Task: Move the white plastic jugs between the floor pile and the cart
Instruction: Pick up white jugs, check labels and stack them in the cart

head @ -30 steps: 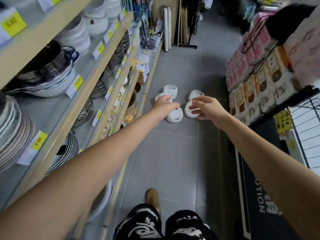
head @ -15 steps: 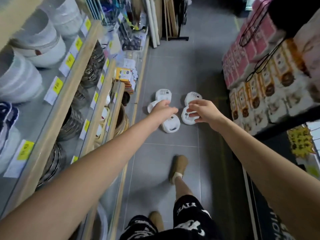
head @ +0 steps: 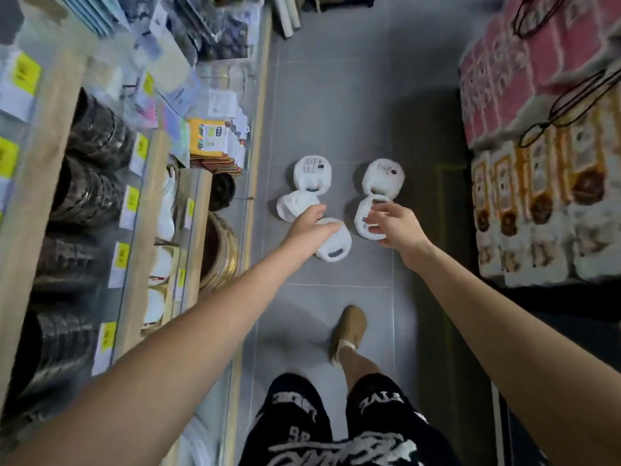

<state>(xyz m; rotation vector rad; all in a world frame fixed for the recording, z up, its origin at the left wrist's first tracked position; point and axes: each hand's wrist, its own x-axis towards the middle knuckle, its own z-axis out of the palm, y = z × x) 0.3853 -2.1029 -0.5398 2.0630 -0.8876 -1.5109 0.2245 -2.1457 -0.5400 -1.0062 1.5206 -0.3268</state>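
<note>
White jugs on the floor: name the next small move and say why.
Probably close both hands and lift: the left hand covers the nearest jug, the right hand reaches the right-hand jug at its handle; both sit on the floor.

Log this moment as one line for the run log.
phase: reach | left hand: over near jug | right hand: open, over right jug | floor pile: five jugs

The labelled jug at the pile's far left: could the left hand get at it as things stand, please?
Probably yes: the labelled jug lies uncovered on the floor, and the left hand hovers just short of it.
</note>
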